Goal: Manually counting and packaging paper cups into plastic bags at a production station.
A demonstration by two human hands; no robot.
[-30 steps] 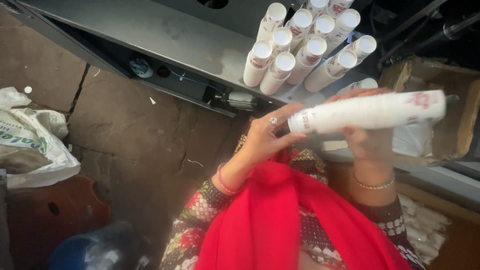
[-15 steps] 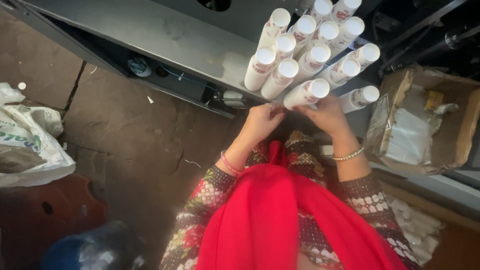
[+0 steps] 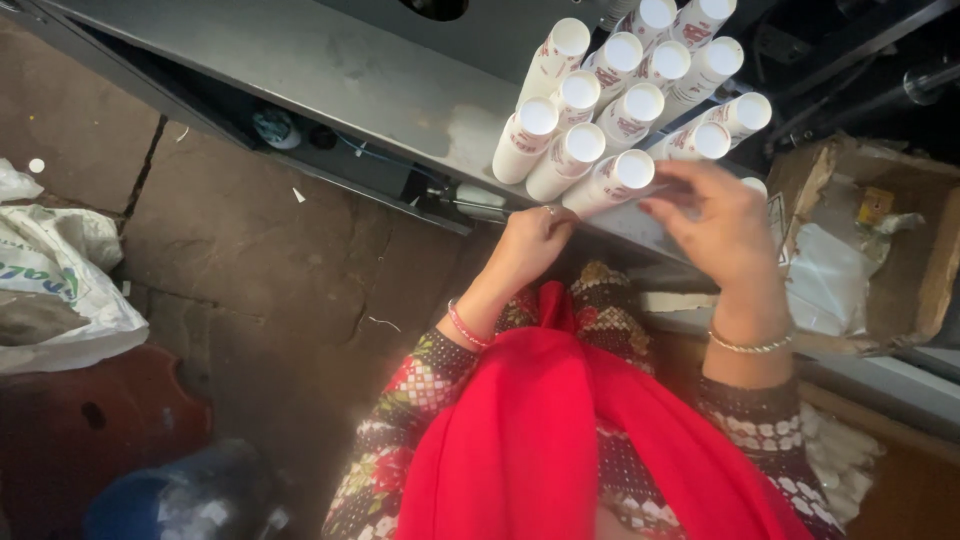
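Observation:
Several white tubes (image 3: 628,100) with red print stand close together on a grey metal shelf (image 3: 330,70). The nearest tube (image 3: 612,180) stands at the front of the cluster. My left hand (image 3: 530,245) is curled around its lower end at the shelf's edge. My right hand (image 3: 722,228) hovers just right of it with fingers spread, fingertips touching the tube's capped top and covering another tube behind. A red scarf (image 3: 570,440) and patterned sleeves fill the bottom of the view.
A torn cardboard box (image 3: 880,240) with plastic inside sits at the right. A stone floor (image 3: 250,250) lies to the left, with a white sack (image 3: 50,290), a dark red object (image 3: 90,420) and a blue container (image 3: 180,495).
A second ago my right hand held one tube sideways. Both hands brought it to the cluster and stood it at the front. My right hand has now loosened on it.

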